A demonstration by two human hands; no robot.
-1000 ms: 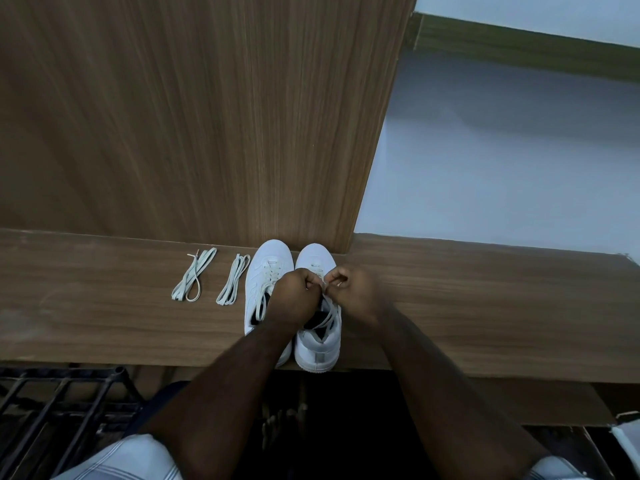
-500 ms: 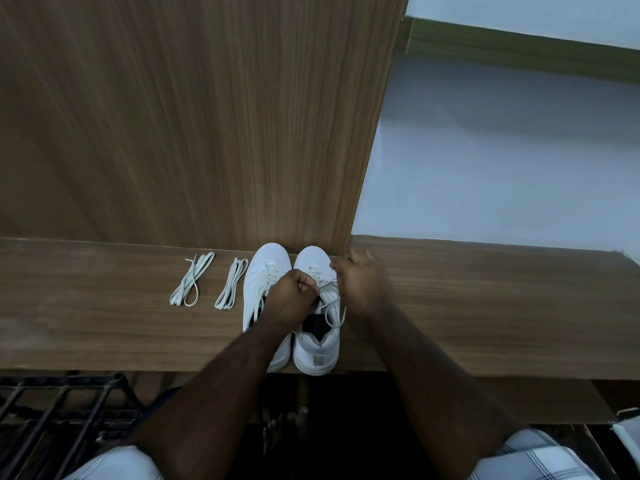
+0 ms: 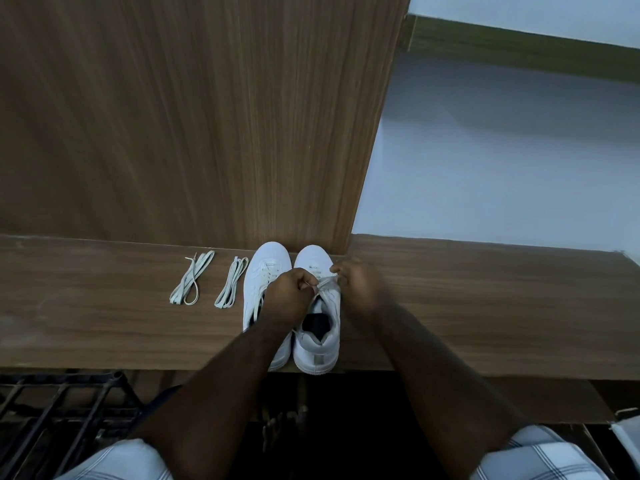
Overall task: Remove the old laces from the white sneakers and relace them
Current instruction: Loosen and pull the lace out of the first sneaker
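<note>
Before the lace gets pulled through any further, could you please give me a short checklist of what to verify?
1. Left hand pinches the lace: ok.
2. Right hand pinches the same lace over the right sneaker: ok.
3. Right sneaker sits fully on the wooden shelf: not ok, its heel reaches the front edge.
4. Left sneaker has its lace in place: ok, partly hidden by the forearm.
5. Two spare lace bundles lie apart from the sneakers: ok.
6. Lace free of every eyelet: cannot tell, the hands cover them.
</note>
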